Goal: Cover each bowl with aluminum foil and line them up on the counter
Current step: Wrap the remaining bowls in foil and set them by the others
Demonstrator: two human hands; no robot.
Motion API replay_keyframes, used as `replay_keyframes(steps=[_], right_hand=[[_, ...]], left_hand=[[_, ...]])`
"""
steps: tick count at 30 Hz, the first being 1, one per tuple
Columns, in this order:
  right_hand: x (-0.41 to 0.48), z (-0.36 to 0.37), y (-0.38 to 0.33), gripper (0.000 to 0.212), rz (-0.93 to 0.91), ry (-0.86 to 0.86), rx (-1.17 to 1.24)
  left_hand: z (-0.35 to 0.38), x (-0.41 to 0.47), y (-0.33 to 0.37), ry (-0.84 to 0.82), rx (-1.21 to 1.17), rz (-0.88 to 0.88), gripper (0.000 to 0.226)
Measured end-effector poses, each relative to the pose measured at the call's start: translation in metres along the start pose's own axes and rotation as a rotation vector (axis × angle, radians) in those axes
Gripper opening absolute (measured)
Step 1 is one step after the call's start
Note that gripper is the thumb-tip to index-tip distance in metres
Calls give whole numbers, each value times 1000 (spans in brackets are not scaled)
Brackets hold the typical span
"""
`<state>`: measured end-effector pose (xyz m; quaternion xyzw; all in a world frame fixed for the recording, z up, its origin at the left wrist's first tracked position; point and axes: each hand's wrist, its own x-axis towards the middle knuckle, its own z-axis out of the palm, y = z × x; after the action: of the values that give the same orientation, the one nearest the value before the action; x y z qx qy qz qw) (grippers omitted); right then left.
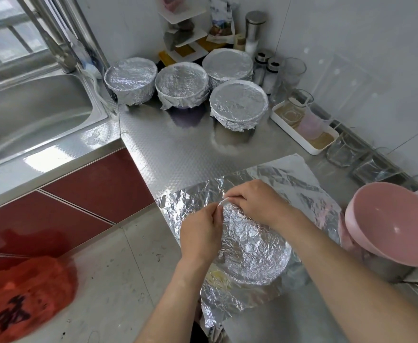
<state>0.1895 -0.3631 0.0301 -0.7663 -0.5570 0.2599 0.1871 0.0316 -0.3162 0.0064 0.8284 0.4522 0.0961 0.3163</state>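
- Our left hand (199, 233) and right hand (255, 201) meet at the far rim of the bowl being covered (255, 253), near the front edge of the steel surface (178, 147).
- Left fingers (214, 214) are pinched together on a fold of the foil sheet (289, 184); right fingers (230, 197) are clamped on the same fold from the other side, fingertips nearly touching.
- The bowl sits directly under and just behind our fingers, toward our body; foil is already pressed over its top and looks crinkled and round.
- Loose foil spreads out past the fingers on the far side and to the right, and a flap hangs over the surface edge below our left wrist.
- An uncovered pink bowl (391, 224) sits well to the right of the fingers, tilted, its open side facing us.
- Four foil-covered bowls stand far beyond the fingers at the back: one at left (130, 81), one beside it (181, 84), one behind at right (227, 66), one in front at right (239, 103). They are close together, roughly a row plus one in front.
- A white tray (302, 142) with jars lies to the right of those bowls, along the wall, with glass cups (346, 149) lined up beside it.
- A sink (30, 112) is far left of the fingers, past the surface corner.
- A red plastic bag (22, 300) lies on the floor down at left.
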Motion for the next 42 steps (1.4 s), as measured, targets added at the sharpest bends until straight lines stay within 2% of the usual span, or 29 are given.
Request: replay_keyframes(steps=[3, 6, 8, 11, 13, 18, 22, 28, 30, 33, 34, 37, 38, 40, 42], right_hand=[[-1, 5, -1, 17, -6, 22, 16], [-6, 4, -2, 29, 4, 76, -2], [-18, -3, 2, 34, 85, 220, 13], [-43, -11, 16, 28, 296, 475, 16], [-55, -6, 24, 24, 391, 527, 33], [-64, 10, 31, 25, 469, 457, 93], [-63, 13, 24, 25, 463, 395, 135], [-64, 3, 15, 14, 448, 369, 31], [-62, -4, 13, 14, 413, 392, -4], [-55, -18, 10, 12, 349, 441, -37], [-54, -25, 9, 12, 336, 457, -30], [-42, -46, 2, 12, 268, 502, -18], [-35, -51, -2, 12, 233, 503, -30], [-20, -61, -12, 14, 162, 468, -58], [0, -66, -25, 14, 66, 390, -109]], left_hand=[[-1, -1, -1, -12, 1, -8, 35], [-9, -7, 1, -33, 87, 2, 25], [-15, -8, 3, -32, 99, -24, 25], [-16, -3, 4, -30, -21, 4, 31], [-13, 3, 9, -31, -54, 15, 38], [0, 9, 10, -55, -141, 0, 38], [-2, 8, 9, -54, -142, 19, 37], [-2, 1, 4, -55, -110, 101, 39], [-8, -2, 5, -40, -214, 89, 38], [-24, 1, -1, -10, -587, -117, 37], [-23, 5, -9, -10, -557, -150, 34], [-13, 14, -39, -209, 123, 32, 38], [-7, 14, -45, -259, 263, 96, 40], [-2, 3, -43, -298, 404, 141, 35], [-6, -7, -34, -313, 428, 97, 30]])
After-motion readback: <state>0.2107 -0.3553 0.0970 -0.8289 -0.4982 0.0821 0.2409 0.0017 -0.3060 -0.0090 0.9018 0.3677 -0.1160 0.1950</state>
